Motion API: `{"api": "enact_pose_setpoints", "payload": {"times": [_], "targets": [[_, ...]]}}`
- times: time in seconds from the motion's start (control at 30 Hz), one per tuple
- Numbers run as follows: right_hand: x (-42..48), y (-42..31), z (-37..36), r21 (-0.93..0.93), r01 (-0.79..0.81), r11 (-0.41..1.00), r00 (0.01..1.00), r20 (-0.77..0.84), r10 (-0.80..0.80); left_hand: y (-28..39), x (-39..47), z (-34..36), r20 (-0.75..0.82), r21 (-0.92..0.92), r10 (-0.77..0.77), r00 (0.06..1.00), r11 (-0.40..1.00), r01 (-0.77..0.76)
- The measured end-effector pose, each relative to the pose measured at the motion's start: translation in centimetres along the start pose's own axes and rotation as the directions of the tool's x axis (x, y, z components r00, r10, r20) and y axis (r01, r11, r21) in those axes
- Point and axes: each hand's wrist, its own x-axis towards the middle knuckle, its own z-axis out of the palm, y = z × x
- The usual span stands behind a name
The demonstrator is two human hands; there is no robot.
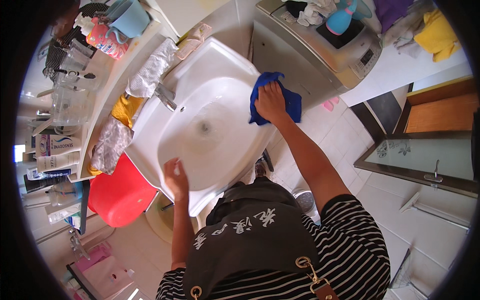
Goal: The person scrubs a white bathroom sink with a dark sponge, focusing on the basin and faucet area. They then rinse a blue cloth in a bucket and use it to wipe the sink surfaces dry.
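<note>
A white ceramic washbasin (221, 150) lies before me, a little water around its drain. My right hand (270, 101) presses a dark blue cloth (293, 104) against the basin's right rim, and part of the cloth hangs over the outer side. Over the basin's near left rim is my left hand (175, 178), its fingers curled with no object visible in them; how far they are closed is blurred. A chrome faucet (165, 96) rises at the basin's back left. White patterned cloth or paper (153, 67) covers something beside the faucet.
To the right of the basin stands a washing machine (300, 60) with a blue spray bottle (339, 20) on top. Toiletries crowd the shelf (112, 80) at left, including a pink pump bottle (107, 39). A red plastic tub (122, 195) sits below it. A glass-paneled door (420, 153) is at right.
</note>
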Motion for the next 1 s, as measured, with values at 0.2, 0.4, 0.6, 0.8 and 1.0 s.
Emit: {"api": "enact_pose_setpoints", "payload": {"times": [0.2,0.4,0.6,0.8,1.0], "targets": [[7.4,-0.4,1.6,0.188,-0.328,0.926,0.939,0.174,0.297,-8.9,-4.8,-3.8,-0.072,0.377,-0.079,0.994,0.921,0.1],[10.6,5.6,1.6,0.242,0.001,0.97,0.849,0.512,-0.128,-9.5,-6.0,-2.8,-0.11,0.343,-0.08,0.991,0.932,0.114],[8.9,12.2,2.2,0.346,-0.116,0.931,0.814,0.571,-0.111,-9.4,-5.4,-1.6,-0.131,0.319,-0.055,0.99,0.943,0.095],[1.2,11.7,2.4,0.698,-0.66,0.278,0.743,0.553,0.377,-8.8,-5.9,-2.3,-0.099,0.329,-0.104,0.99,0.935,0.131],[3.7,7.9,1.6,0.522,-0.26,0.812,0.926,0.374,0.056,-8.7,-5.7,-2.8,-0.099,0.384,-0.102,0.99,0.914,0.133]]}}
